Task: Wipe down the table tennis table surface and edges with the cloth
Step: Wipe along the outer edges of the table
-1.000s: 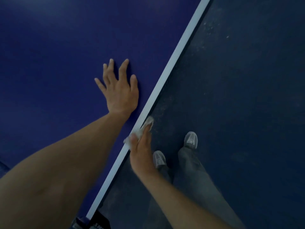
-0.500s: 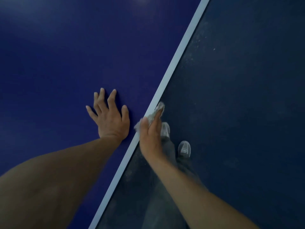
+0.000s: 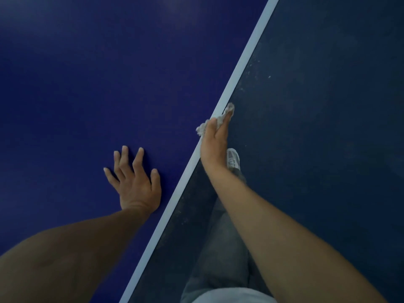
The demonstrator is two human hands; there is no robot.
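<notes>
The blue table tennis table (image 3: 87, 84) fills the left of the view, its white edge line (image 3: 244, 60) running diagonally from top right to bottom left. My right hand (image 3: 215, 141) holds a crumpled whitish cloth (image 3: 220, 120) pressed against the table's side edge, thumb over the top of the line. My left hand (image 3: 135, 182) lies flat on the blue surface with fingers spread, a short way in from the edge.
Dark blue flooring (image 3: 328, 127), dusty near the table, lies to the right of the edge. My grey-trousered leg (image 3: 223, 248) and a pale shoe (image 3: 232, 159) stand close beside the table under my right arm.
My right hand has slid the cloth further along the edge, away from me. My left hand now sits nearer to me in view, and my body has stepped along the table.
</notes>
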